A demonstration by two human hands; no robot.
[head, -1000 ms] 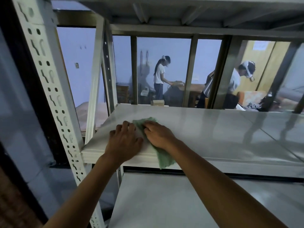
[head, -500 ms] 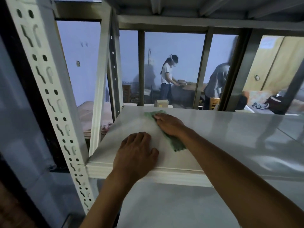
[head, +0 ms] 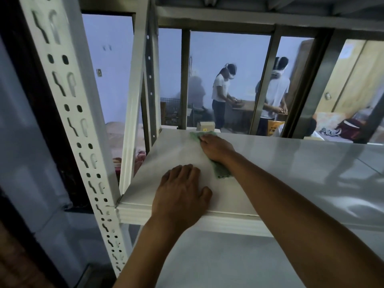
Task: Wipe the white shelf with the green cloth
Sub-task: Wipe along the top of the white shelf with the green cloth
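The white shelf [head: 291, 173] runs across the middle of the view, glossy and flat. My right hand [head: 216, 147] presses the green cloth [head: 222, 172] flat against the shelf near its back edge; the cloth shows ahead of the fingers and behind the wrist. My left hand [head: 180, 192] lies palm down on the shelf by the front edge, fingers spread, holding nothing.
A white perforated upright [head: 72, 113] stands at the left front corner, another post [head: 133, 100] behind it. A lower shelf [head: 218, 262] sits below and a shelf underside above. Behind the rack, two people [head: 221, 94] work at a table; a small cardboard box [head: 205, 126] sits past the back edge.
My right hand has slid the cloth away from me, from near the front edge to the back edge of the shelf. My left hand has stayed flat near the front.
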